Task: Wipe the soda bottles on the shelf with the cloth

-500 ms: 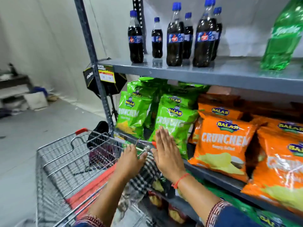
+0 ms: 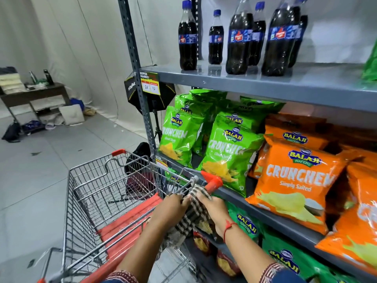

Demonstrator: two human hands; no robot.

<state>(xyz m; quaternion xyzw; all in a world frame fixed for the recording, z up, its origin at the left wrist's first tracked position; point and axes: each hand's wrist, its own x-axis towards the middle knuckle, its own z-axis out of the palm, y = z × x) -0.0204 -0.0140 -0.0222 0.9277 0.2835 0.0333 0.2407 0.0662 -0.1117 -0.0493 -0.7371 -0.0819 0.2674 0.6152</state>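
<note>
The black-and-white checked woven cloth (image 2: 190, 213) hangs over the handle bar of the grey wire shopping trolley (image 2: 98, 193), just beside the bar's orange plastic end grip (image 2: 212, 183). Both hands are on it. The left hand (image 2: 173, 207) has its fingers curled closed on the cloth's near-left edge; the right hand (image 2: 214, 207) lies on its right side with fingers bent into the fabric, though whether that hand has a full pinch cannot be told from this view. Between the two hands the cloth bunches, and its loose tail drops below the left wrist. Judged from its folds, the cloth is light, soft and limp; it should gather readily into one palm and is best taken at the bunched middle so no tail trails against stock. The dark cola bottles in clear plastic with blue caps (image 2: 240, 39) stand upright on the grey metal top shelf (image 2: 265, 86), well above and ahead of both hands, toward the right hand's side. They appear full, hence fairly heavy, smooth-walled and liable to slide or topple in a row; each is better steadied at the neck or upper body while being wiped. Green snack bags (image 2: 228, 152) and orange snack bags (image 2: 293, 180) occupy the shelf between hands and bottles. Wiping has not begun.
</note>
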